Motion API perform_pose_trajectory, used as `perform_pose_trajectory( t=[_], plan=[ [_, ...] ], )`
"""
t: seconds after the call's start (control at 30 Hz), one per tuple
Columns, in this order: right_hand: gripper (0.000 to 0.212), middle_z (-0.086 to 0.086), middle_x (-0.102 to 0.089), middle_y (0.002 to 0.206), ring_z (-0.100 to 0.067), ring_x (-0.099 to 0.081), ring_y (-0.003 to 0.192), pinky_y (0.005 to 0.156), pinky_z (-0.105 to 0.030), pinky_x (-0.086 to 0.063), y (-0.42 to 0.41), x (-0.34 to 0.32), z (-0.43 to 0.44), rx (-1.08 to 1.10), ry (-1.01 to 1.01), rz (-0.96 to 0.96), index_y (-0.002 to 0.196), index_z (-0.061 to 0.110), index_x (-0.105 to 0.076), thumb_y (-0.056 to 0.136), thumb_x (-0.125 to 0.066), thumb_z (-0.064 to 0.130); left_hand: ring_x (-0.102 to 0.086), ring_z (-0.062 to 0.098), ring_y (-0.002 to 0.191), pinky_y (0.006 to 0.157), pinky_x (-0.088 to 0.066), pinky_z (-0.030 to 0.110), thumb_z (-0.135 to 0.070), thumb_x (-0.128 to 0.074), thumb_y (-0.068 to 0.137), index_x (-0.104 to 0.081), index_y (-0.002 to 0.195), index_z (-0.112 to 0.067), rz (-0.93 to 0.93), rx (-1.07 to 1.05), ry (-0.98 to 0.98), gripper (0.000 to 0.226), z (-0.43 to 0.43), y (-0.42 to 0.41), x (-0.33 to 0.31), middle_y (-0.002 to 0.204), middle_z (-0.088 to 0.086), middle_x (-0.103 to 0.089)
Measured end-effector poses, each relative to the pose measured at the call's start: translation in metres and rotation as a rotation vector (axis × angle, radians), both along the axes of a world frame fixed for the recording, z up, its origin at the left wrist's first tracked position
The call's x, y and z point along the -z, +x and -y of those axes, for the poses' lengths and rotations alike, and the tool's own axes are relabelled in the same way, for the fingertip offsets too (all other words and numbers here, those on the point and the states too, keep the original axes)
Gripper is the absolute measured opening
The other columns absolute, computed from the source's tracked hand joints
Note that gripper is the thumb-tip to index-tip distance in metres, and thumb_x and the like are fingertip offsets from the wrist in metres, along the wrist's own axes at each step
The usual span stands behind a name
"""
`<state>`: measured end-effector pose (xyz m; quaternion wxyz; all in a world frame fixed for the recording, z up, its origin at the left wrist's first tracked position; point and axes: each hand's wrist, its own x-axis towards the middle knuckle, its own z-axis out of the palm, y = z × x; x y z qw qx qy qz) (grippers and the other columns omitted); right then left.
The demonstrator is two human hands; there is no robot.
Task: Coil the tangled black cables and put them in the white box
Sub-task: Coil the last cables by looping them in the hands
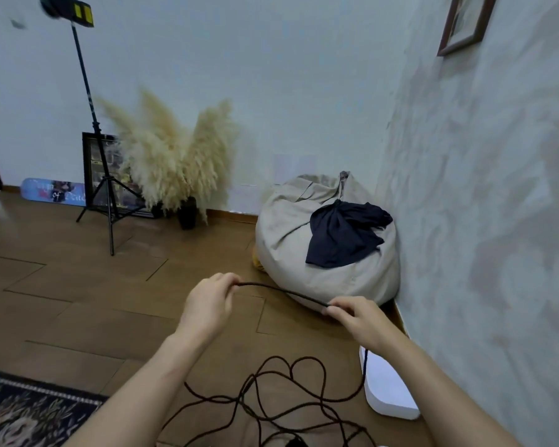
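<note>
Here, the left hand (208, 304) and the right hand (357, 317) each have a pinching grip on the black cable (281, 291), one stretch taut between them at mid-frame and the rest tangled on the floor (78, 285) at lower centre. One strand crosses the white box (388, 395) at lower right, whose inside is hidden. Lettering on the board (54, 191) at far left blurs beyond "of"; a black vase (188, 212) holds pampas grass (171, 156).
</note>
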<state>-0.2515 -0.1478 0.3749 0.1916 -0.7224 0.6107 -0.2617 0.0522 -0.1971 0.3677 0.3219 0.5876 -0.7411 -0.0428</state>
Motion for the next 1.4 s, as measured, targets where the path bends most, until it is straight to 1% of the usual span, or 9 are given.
perform_pose_trajectory(
  t=[0.17, 0.37, 0.5, 0.6, 0.8, 0.93, 1.03, 1.23, 1.4],
  plan=[
    [0.019, 0.016, -0.071, 0.088, 0.000, -0.061, 0.085, 0.073, -0.023, -0.045, 0.050, -0.015, 0.001, -0.090, -0.150, 0.056, 0.098, 0.035, -0.074, 0.103, -0.056, 0.040, -0.063, 0.007, 0.089, 0.075, -0.052, 0.030, -0.041, -0.054, 0.104, -0.068, 0.114, -0.035, -0.027, 0.394, 0.003, 0.018, -0.025, -0.052, -0.013, 0.090, -0.020, -0.065],
    [0.028, 0.000, -0.065, 0.075, -0.015, -0.058, 0.071, 0.067, -0.035, -0.042, 0.008, -0.010, -0.007, -0.033, -0.047, 0.030, 0.082, 0.021, -0.067, 0.101, -0.057, 0.038, -0.063, 0.018, 0.091, 0.076, -0.055, 0.039, -0.036, -0.051, 0.106, -0.068, 0.107, -0.025, 0.035, -0.067, -0.053, 0.020, -0.014, 0.002, -0.016, 0.095, -0.007, -0.069],
    [0.026, 0.007, -0.071, 0.087, -0.013, -0.063, 0.085, 0.077, -0.035, -0.046, 0.013, -0.010, -0.011, -0.034, -0.089, 0.066, 0.097, 0.020, -0.072, 0.105, -0.052, 0.034, -0.061, 0.004, 0.099, 0.085, -0.051, 0.029, -0.036, -0.053, 0.106, -0.061, 0.127, -0.034, -0.061, 0.200, 0.073, 0.022, -0.038, -0.015, -0.022, 0.104, -0.021, -0.065],
    [0.021, 0.020, -0.063, 0.071, 0.002, -0.054, 0.069, 0.065, -0.022, -0.040, 0.033, -0.025, -0.014, -0.092, -0.112, 0.120, 0.097, 0.027, -0.073, 0.104, -0.055, 0.034, -0.061, 0.001, 0.078, 0.071, -0.054, 0.031, -0.043, -0.054, 0.104, -0.066, 0.109, -0.038, -0.057, 0.335, 0.048, 0.013, -0.049, -0.036, -0.027, 0.083, -0.020, -0.066],
    [0.017, 0.011, -0.060, 0.068, -0.001, -0.050, 0.063, 0.067, -0.027, -0.037, -0.002, -0.034, -0.018, -0.062, -0.094, 0.191, 0.083, 0.017, -0.072, 0.096, -0.069, 0.028, -0.066, 0.029, 0.094, 0.069, -0.047, 0.035, -0.041, -0.048, 0.107, -0.069, 0.113, -0.028, 0.089, -0.213, -0.023, 0.025, -0.037, 0.013, -0.028, 0.100, 0.000, -0.074],
    [0.020, 0.022, -0.060, 0.061, 0.002, -0.049, 0.061, 0.065, -0.023, -0.036, 0.000, -0.028, -0.025, -0.088, -0.088, 0.181, 0.099, 0.016, -0.075, 0.104, -0.057, 0.024, -0.064, 0.021, 0.101, 0.078, -0.049, 0.035, -0.041, -0.053, 0.105, -0.059, 0.135, -0.036, -0.097, 0.043, 0.113, 0.031, -0.052, -0.003, -0.026, 0.108, -0.008, -0.068],
    [0.020, 0.027, -0.067, 0.072, 0.008, -0.057, 0.068, 0.067, -0.016, -0.039, 0.015, -0.031, -0.026, -0.123, -0.082, 0.144, 0.105, 0.019, -0.076, 0.102, -0.059, 0.030, -0.062, 0.014, 0.078, 0.065, -0.046, 0.034, -0.044, -0.052, 0.105, -0.068, 0.109, -0.036, -0.106, 0.245, 0.084, 0.018, -0.060, -0.037, -0.028, 0.081, -0.014, -0.066],
    [0.017, -0.001, -0.071, 0.076, -0.007, -0.058, 0.072, 0.074, -0.031, -0.042, -0.038, -0.035, -0.034, 0.000, -0.082, 0.142, 0.081, 0.023, -0.075, 0.091, -0.074, 0.037, -0.066, 0.034, 0.088, 0.068, -0.051, 0.039, -0.046, -0.041, 0.108, -0.069, 0.111, -0.029, 0.086, -0.211, -0.027, 0.033, -0.035, 0.007, -0.019, 0.096, 0.004, -0.074],
    [0.028, 0.007, -0.075, 0.084, -0.010, -0.067, 0.090, 0.087, -0.033, -0.049, -0.061, -0.025, -0.043, 0.082, -0.061, 0.196, 0.086, 0.034, -0.079, 0.085, -0.070, 0.060, -0.064, 0.031, 0.092, 0.073, -0.049, 0.039, -0.051, -0.041, 0.107, -0.066, 0.124, -0.025, 0.009, -0.129, 0.035, 0.040, -0.032, 0.011, -0.012, 0.103, 0.001, -0.073]
  ],
)
